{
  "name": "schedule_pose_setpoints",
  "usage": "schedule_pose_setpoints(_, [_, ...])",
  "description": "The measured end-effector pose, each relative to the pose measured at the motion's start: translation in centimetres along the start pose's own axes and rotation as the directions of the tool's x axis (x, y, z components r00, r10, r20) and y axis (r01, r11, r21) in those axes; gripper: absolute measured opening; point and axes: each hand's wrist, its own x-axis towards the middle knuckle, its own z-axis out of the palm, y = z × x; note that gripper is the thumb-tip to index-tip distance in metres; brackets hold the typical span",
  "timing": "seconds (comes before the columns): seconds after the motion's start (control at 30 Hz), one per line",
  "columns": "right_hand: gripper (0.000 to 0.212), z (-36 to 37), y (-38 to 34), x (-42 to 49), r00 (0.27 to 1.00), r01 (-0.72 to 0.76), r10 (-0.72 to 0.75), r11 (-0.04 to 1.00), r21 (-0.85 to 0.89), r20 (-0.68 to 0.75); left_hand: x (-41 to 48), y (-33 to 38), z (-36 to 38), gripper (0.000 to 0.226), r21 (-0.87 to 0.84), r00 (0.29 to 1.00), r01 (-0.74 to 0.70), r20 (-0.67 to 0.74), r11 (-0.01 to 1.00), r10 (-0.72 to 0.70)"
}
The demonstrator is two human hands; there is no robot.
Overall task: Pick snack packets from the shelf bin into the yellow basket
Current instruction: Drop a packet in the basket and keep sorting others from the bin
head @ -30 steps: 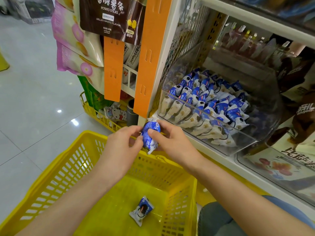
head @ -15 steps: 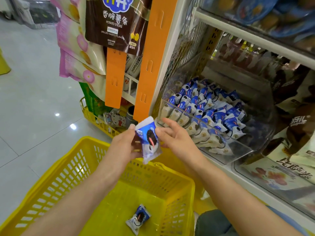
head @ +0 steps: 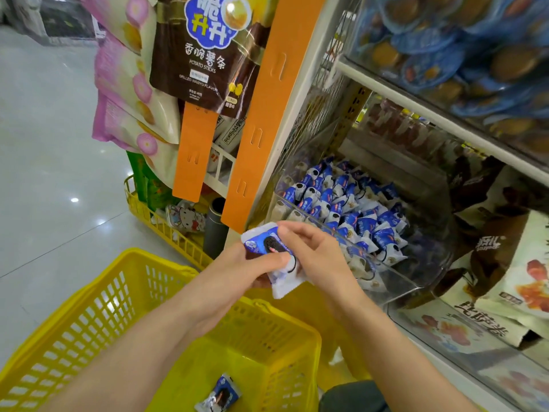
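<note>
Both hands meet on one snack packet, held above the far rim of the yellow basket. The left hand cups it from beneath with the thumb laid across its front. The right hand pinches its upper edge with curled fingers, so neither hand is free.

The packet's long axis runs slantwise, with the blue printed end up and away from the basket and the white crimped end pointing down toward it. The basket's open mouth lies below the hands and a little nearer the person, so the drop looks short. The left hand sits nearer over the mouth and seems better placed to let go there.

A second packet lies on the basket's floor. Beyond the basket's far right corner, the clear shelf bin holds a heap of packets.

The wrapping is glossy, crinkly film, light and pillowy. The basket is stiff lattice plastic, and the bin's walls are hard and see-through.
</note>
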Motion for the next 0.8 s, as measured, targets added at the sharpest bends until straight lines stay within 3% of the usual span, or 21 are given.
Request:
schedule_pose_setpoints(0.13, [0.011,-0.2,-0.2,0.1,0.951,0.227,-0.245,0.968,-0.110,-0.191,0.9,0.0,0.4,0.016,-0.061,0.983,0.018,-0.181,0.998,-0.028])
schedule_pose_setpoints(0.33, [0.015,-1.9,-1.2,0.6,0.909,0.374,-0.406,0.894,-0.247,-0.094,2.1,0.4,0.7,0.013,-0.073,0.966,-0.062,-0.254,0.995,0.042])
schedule_pose_setpoints(0.4, [0.014,-3.7,-2.0,1.8,0.897,0.364,-0.424,0.870,-0.333,-0.128,2.5,0.7,0.6,0.013,-0.075,0.969,-0.060,-0.243,0.995,0.040])
schedule_pose_setpoints(0.53, [0.017,-8.6,-3.0,6.1,0.874,0.161,-0.388,0.799,-0.579,-0.292,3.2,1.2,0.7,0.013,-0.104,0.978,-0.081,-0.200,0.991,0.059])
schedule_pose_setpoints(0.67, [0.035,-13.0,-2.6,10.5,0.907,-0.218,-0.156,0.622,-0.752,-0.392,4.1,1.4,0.8,0.012,-0.119,0.976,-0.107,-0.202,0.987,0.081])
schedule_pose_setpoints(0.8, [0.031,-14.6,-1.7,12.2,0.920,-0.361,0.015,0.420,-0.832,-0.392,4.5,1.4,0.8,0.010,-0.148,0.975,-0.123,-0.205,0.981,0.091])
